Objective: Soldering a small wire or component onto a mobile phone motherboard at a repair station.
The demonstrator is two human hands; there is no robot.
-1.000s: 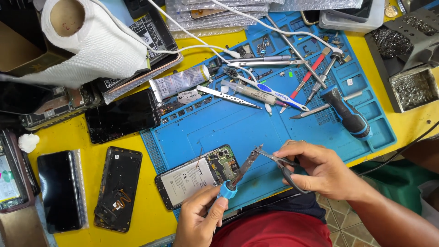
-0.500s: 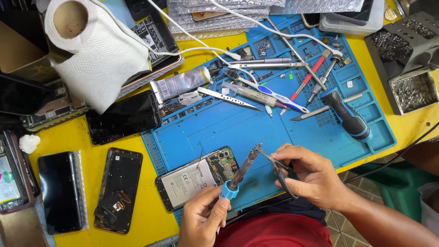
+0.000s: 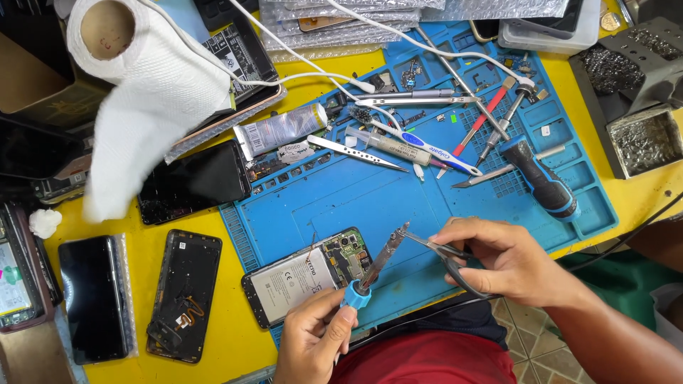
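The left hand (image 3: pixel 313 341) was cut off by the lower edge, its fingers closed around the blue-collared soldering iron (image 3: pixel 375 266), whose tip met the tweezers (image 3: pixel 435 248) pinched in the right hand (image 3: pixel 501 259). What lay between the two tips was too small to make out. Just left of the left hand, touching nothing, lay the opened phone (image 3: pixel 306 274) on the blue mat (image 3: pixel 370 192). Farther beyond the right hand rested a black-handled screwdriver (image 3: pixel 539 178). Beyond the left hand, a paper towel roll (image 3: pixel 142 85) hid part of the table (image 3: pixel 220 334).
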